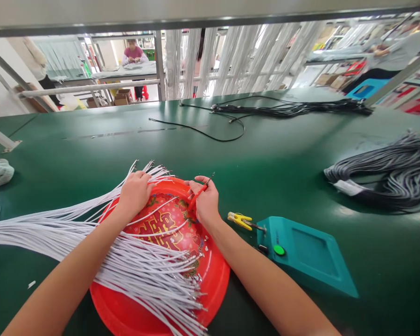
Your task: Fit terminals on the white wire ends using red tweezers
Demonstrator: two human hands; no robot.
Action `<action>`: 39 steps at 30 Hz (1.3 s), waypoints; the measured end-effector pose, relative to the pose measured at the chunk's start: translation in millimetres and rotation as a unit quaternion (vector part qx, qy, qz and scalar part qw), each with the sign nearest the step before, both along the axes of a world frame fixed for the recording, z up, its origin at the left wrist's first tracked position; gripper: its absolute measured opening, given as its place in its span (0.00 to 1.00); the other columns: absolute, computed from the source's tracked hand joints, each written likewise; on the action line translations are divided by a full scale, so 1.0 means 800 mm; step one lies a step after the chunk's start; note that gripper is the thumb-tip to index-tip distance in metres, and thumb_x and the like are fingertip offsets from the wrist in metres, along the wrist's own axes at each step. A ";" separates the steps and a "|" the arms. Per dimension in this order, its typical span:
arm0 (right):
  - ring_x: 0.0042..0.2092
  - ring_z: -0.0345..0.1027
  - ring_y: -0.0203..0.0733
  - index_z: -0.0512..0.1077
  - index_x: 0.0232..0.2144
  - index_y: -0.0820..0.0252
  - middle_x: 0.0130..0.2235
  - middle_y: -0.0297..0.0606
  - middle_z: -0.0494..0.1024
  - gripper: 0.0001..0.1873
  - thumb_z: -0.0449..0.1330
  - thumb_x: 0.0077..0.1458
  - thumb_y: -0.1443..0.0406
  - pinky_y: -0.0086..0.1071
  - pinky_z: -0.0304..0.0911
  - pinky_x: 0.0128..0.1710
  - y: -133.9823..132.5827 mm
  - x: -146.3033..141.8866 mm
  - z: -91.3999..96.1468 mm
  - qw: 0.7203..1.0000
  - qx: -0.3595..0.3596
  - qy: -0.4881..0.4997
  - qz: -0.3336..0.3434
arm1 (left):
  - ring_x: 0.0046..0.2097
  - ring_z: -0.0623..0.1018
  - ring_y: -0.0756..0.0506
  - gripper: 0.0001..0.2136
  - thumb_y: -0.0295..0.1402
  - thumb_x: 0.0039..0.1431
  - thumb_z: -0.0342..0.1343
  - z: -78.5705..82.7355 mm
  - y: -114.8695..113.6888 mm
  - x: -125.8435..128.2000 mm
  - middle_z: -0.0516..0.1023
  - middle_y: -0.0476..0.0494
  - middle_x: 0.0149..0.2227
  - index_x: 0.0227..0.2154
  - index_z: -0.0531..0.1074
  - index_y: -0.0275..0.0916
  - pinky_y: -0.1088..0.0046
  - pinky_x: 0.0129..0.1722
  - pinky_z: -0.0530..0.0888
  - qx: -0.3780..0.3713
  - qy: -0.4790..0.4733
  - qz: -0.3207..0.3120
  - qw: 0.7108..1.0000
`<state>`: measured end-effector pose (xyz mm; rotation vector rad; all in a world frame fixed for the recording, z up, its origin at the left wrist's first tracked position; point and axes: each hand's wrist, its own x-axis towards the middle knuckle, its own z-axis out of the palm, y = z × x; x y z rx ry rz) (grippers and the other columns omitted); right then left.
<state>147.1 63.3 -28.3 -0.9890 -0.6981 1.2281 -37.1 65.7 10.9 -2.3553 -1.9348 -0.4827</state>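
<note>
over the far left rim of a round red tray [217, 284], the left hand [136, 191] lies with its fingers bent down on a bunch of white cables [143, 270], whose metal-tipped ends poke out past it. how tightly it grips them i cannot tell, since the back of the hand hides the fingertips.

near the tray's far right edge, the right hand [206, 200] has its fingers closed around a slim red-handled tool [199, 195], the thin tip pointing up and away.

the cables run in from the left side of the table [283, 158]. a larger bunch of them fans across the near half of the tray, under the left forearm, ends toward the right; a couple of single strands cross the patterned base between the two bunches. small pale scraps lie on the tray by the cable ends.

right of the tray sits a teal device [311, 252] with a green button [279, 250] and a yellow clip [241, 220]. farther right is a coil of dark grey cables [399, 172]; black cables [283, 108] stretch along the table's far side. beyond, a person in a pink top [134, 53] sits at another bench.
</note>
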 end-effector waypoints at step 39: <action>0.34 0.71 0.40 0.62 0.32 0.55 0.29 0.32 0.72 0.10 0.59 0.47 0.60 0.35 0.66 0.37 -0.039 -0.016 0.019 0.974 0.148 -0.110 0.134 | 0.33 0.75 0.47 0.08 0.34 0.53 0.52 -0.013 -0.070 0.044 0.77 0.45 0.31 0.29 0.75 0.38 0.72 0.36 0.70 0.004 -0.347 0.031 0.937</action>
